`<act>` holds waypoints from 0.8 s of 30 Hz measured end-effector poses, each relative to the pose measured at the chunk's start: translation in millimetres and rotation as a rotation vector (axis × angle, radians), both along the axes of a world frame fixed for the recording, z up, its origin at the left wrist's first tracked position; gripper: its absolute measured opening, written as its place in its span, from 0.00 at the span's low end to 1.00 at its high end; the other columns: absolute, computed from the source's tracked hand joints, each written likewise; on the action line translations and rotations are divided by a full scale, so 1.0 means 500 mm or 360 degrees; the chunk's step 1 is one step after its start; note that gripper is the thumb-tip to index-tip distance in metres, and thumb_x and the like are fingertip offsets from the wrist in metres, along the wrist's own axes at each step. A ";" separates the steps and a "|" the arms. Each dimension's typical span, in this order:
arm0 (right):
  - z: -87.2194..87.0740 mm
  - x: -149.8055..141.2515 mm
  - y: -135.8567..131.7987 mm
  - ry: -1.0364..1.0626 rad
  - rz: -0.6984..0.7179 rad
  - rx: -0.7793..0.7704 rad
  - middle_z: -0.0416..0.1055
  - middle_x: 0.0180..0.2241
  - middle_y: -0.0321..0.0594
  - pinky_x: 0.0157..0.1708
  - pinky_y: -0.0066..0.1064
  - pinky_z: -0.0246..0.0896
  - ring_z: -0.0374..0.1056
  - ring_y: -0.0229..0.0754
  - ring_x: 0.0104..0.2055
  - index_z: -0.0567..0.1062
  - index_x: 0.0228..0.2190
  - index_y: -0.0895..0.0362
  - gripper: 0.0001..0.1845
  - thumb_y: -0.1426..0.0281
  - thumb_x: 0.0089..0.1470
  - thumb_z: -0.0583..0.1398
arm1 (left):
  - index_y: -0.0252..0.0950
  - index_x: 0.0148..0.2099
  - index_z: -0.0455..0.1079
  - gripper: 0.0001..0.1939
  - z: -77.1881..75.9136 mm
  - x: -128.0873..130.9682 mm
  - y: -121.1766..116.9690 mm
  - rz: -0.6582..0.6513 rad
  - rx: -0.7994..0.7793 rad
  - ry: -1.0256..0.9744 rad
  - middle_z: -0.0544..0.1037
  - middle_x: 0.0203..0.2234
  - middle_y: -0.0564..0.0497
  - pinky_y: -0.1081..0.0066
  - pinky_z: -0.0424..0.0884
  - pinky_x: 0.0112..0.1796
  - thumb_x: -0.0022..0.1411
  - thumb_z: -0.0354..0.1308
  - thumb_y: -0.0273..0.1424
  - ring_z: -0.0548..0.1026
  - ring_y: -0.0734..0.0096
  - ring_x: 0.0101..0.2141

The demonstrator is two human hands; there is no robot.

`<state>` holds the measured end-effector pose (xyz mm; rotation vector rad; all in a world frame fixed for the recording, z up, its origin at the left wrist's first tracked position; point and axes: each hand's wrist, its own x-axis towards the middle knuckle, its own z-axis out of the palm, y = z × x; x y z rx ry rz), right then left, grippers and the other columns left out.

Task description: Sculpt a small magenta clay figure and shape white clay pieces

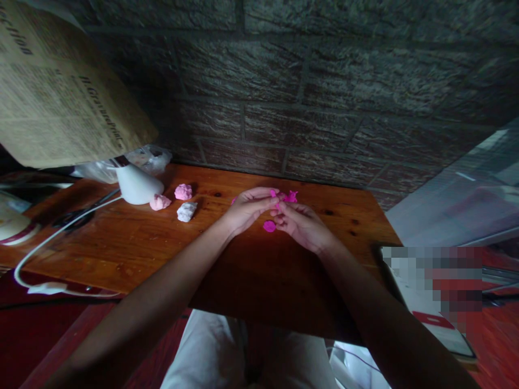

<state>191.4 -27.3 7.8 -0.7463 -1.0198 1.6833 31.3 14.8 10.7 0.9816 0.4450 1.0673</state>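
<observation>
Over the wooden table, my left hand (250, 208) pinches a small strip of magenta modelling clay (273, 194) between thumb and fingers. My right hand (303, 224) meets it from the other side, its fingertips closed on the lower end of the same strip. A flat round magenta clay piece (270, 226) lies on the wood just below the fingertips. Behind my right hand is a spiky magenta clay piece (291, 196), partly covered by the fingers. A sliver of magenta also shows at the left hand's far side, mostly hidden.
Two pale pink clay lumps (184, 191) and a white clay lump (187, 212) sit left on the wooden table (162, 254). Beside them stands a lamp (135, 183) with a newsprint shade and trailing white cord (52, 237). A brick wall (275, 108) rises behind.
</observation>
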 end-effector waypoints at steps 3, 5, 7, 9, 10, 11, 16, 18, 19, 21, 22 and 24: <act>-0.001 -0.001 -0.001 0.0021 0.0003 0.0020 0.77 0.30 0.33 0.34 0.27 0.67 0.64 0.29 0.27 0.84 0.32 0.52 0.15 0.60 0.42 0.75 | 0.36 0.34 0.82 0.13 -0.002 -0.001 0.000 -0.0027 0.0021 -0.0017 0.85 0.33 0.48 0.73 0.75 0.39 0.43 0.77 0.29 0.82 0.69 0.37; -0.002 -0.002 -0.001 0.0007 -0.0011 0.0052 0.77 0.30 0.33 0.33 0.27 0.67 0.64 0.29 0.27 0.84 0.33 0.52 0.15 0.60 0.42 0.75 | 0.36 0.34 0.82 0.13 -0.003 0.000 0.001 -0.0011 0.0030 -0.0019 0.85 0.33 0.48 0.72 0.75 0.39 0.43 0.77 0.29 0.82 0.68 0.37; -0.004 -0.004 -0.001 -0.0010 -0.0016 0.0078 0.77 0.30 0.33 0.33 0.26 0.67 0.64 0.29 0.28 0.84 0.33 0.52 0.15 0.59 0.42 0.75 | 0.36 0.32 0.82 0.12 -0.001 0.000 0.000 0.0021 0.0041 -0.0016 0.85 0.32 0.49 0.73 0.75 0.40 0.42 0.78 0.29 0.82 0.69 0.37; -0.006 -0.006 -0.001 -0.0024 -0.0016 0.0102 0.77 0.31 0.34 0.33 0.26 0.66 0.65 0.29 0.29 0.84 0.32 0.52 0.14 0.59 0.44 0.74 | 0.36 0.30 0.82 0.12 0.002 0.001 -0.001 0.0047 0.0049 -0.0012 0.85 0.30 0.50 0.73 0.75 0.40 0.41 0.78 0.29 0.82 0.70 0.36; -0.007 -0.006 -0.001 -0.0027 -0.0015 0.0115 0.77 0.31 0.34 0.33 0.27 0.66 0.65 0.30 0.29 0.84 0.32 0.52 0.14 0.59 0.44 0.74 | 0.36 0.30 0.82 0.12 0.004 0.001 -0.002 0.0049 0.0048 -0.0007 0.85 0.30 0.50 0.73 0.75 0.40 0.41 0.78 0.29 0.82 0.70 0.36; -0.008 -0.006 0.000 -0.0027 -0.0015 0.0127 0.77 0.32 0.34 0.33 0.27 0.66 0.65 0.30 0.29 0.84 0.33 0.52 0.13 0.59 0.45 0.73 | 0.36 0.31 0.82 0.12 0.005 0.001 -0.003 0.0043 0.0044 -0.0002 0.85 0.31 0.49 0.73 0.75 0.40 0.41 0.78 0.29 0.82 0.70 0.36; -0.008 -0.005 0.000 -0.0021 -0.0036 0.0096 0.77 0.32 0.35 0.33 0.28 0.66 0.64 0.31 0.29 0.83 0.33 0.52 0.14 0.59 0.45 0.73 | 0.35 0.34 0.82 0.13 -0.001 0.000 0.001 0.0040 0.0015 -0.0004 0.85 0.33 0.48 0.74 0.75 0.39 0.43 0.78 0.31 0.82 0.71 0.35; -0.007 -0.005 -0.001 -0.0013 -0.0034 0.0067 0.77 0.33 0.35 0.33 0.28 0.66 0.64 0.31 0.29 0.84 0.33 0.52 0.14 0.59 0.44 0.74 | 0.34 0.33 0.82 0.13 -0.005 0.000 0.004 0.0063 0.0017 0.0008 0.85 0.32 0.48 0.73 0.74 0.39 0.43 0.78 0.32 0.81 0.72 0.33; -0.007 -0.005 -0.001 -0.0004 -0.0027 0.0057 0.78 0.33 0.35 0.33 0.29 0.66 0.64 0.31 0.29 0.84 0.33 0.52 0.14 0.59 0.44 0.74 | 0.34 0.33 0.82 0.13 -0.006 0.001 0.005 0.0075 0.0017 0.0015 0.85 0.32 0.48 0.73 0.74 0.39 0.43 0.78 0.32 0.81 0.73 0.33; -0.006 -0.007 -0.002 0.0014 -0.0015 0.0050 0.77 0.33 0.35 0.34 0.29 0.67 0.65 0.31 0.29 0.84 0.33 0.52 0.15 0.59 0.43 0.74 | 0.34 0.32 0.82 0.13 -0.005 0.001 0.004 0.0087 0.0009 0.0014 0.84 0.30 0.48 0.73 0.74 0.39 0.42 0.78 0.32 0.81 0.73 0.32; -0.006 -0.007 -0.002 0.0019 -0.0014 0.0054 0.77 0.32 0.34 0.34 0.29 0.66 0.64 0.31 0.29 0.84 0.32 0.52 0.15 0.59 0.43 0.74 | 0.34 0.31 0.81 0.14 -0.004 0.002 0.003 0.0086 0.0002 0.0009 0.84 0.30 0.49 0.73 0.74 0.39 0.41 0.78 0.32 0.80 0.73 0.32; -0.006 -0.009 -0.002 0.0023 -0.0036 0.0065 0.76 0.30 0.34 0.33 0.28 0.65 0.64 0.31 0.29 0.84 0.32 0.52 0.15 0.60 0.42 0.75 | 0.35 0.31 0.81 0.14 -0.001 0.003 0.001 0.0069 -0.0007 0.0007 0.85 0.30 0.48 0.74 0.74 0.39 0.41 0.79 0.33 0.81 0.73 0.33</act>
